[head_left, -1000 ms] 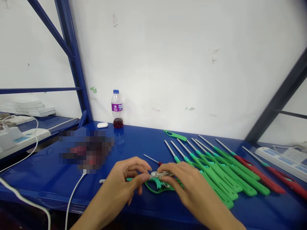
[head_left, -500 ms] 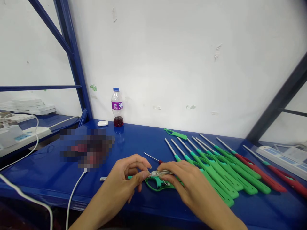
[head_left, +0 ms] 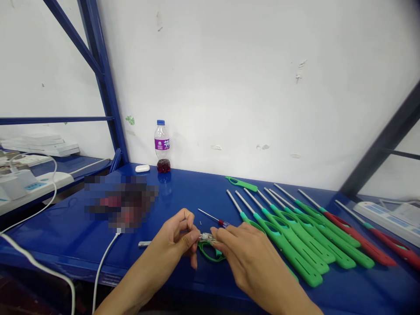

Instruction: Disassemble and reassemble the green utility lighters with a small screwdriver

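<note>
Between my hands is a small clear plastic lighter fuel tank [head_left: 206,236] with a fitting at its left end. My right hand [head_left: 244,249] grips its body with closed fingers. The thumb and fingers of my left hand [head_left: 179,238] pinch at its left tip; any small part there is hidden. Below lies a green long-nosed gas lighter [head_left: 210,257], largely covered by my hands, its metal tube poking out at the left. Just behind my hands a screwdriver [head_left: 211,216] with a red handle rests on the table, a tiny metal pin [head_left: 201,223] near it.
Several green long-nosed lighters [head_left: 282,232] and red ones [head_left: 357,238] lie in a row to the right. A loose green handle shell [head_left: 241,183] is behind them. A bottle [head_left: 162,148], a white case [head_left: 142,168], a cable [head_left: 104,262] and a power strip [head_left: 387,223] surround the workspace.
My right hand has moved slightly left with the fuel tank, uncovering more of the screwdriver handle. A tiny pin now shows on the table behind my hands. The view has shifted slightly.
</note>
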`<move>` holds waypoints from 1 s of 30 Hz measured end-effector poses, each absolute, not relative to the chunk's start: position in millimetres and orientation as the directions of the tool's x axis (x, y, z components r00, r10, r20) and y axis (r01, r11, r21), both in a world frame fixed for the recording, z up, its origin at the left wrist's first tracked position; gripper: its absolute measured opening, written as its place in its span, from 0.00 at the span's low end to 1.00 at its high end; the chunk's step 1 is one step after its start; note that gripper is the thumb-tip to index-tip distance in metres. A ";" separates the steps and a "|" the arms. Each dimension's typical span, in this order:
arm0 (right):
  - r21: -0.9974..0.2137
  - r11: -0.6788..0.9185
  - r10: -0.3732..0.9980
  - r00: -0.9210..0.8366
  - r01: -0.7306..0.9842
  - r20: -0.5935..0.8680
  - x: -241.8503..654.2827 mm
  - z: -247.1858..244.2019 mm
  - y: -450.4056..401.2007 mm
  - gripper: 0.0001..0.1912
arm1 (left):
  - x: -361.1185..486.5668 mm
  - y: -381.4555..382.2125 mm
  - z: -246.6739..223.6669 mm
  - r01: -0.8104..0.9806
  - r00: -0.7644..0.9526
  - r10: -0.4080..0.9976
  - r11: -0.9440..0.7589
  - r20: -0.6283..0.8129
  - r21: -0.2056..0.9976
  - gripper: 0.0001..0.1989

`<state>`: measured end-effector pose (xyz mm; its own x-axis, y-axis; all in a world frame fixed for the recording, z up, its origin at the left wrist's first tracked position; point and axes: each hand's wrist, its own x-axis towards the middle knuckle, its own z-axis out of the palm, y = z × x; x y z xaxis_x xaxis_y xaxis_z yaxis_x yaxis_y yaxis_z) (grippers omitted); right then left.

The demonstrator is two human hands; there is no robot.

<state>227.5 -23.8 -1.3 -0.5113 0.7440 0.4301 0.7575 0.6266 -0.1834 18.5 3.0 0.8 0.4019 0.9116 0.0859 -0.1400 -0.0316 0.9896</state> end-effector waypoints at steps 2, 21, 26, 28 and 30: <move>-0.162 0.636 0.730 -0.521 0.755 0.442 224.0 -4.0 -23.5 0.14 | 19.5 3.5 -2.3 -0.176 0.377 0.924 0.000 0.067 0.984 0.25; -0.262 0.672 0.679 -0.435 0.693 0.591 222.7 -12.6 -19.2 0.07 | 18.9 -3.3 15.1 -0.186 0.366 0.931 0.089 -0.015 0.978 0.27; -0.282 0.671 0.680 -0.416 0.686 0.604 223.1 -11.7 -21.4 0.07 | 17.6 -5.5 16.4 -0.148 0.361 0.932 0.101 -0.042 0.984 0.25; -0.303 0.669 0.681 -0.398 0.678 0.614 223.2 -12.0 -22.2 0.07 | 16.8 -6.3 15.6 -0.141 0.369 0.928 0.099 -0.041 0.985 0.24; -0.314 0.670 0.682 -0.391 0.673 0.618 223.0 -12.6 -22.7 0.06 | 16.1 -6.9 15.1 -0.136 0.377 0.925 0.099 -0.041 0.986 0.22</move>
<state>223.0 -22.7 -12.6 -0.3910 0.6824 0.6176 0.6729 0.6697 -0.3140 16.1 -6.9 15.1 0.3775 0.9251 -0.0405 -0.1360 0.0987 0.9858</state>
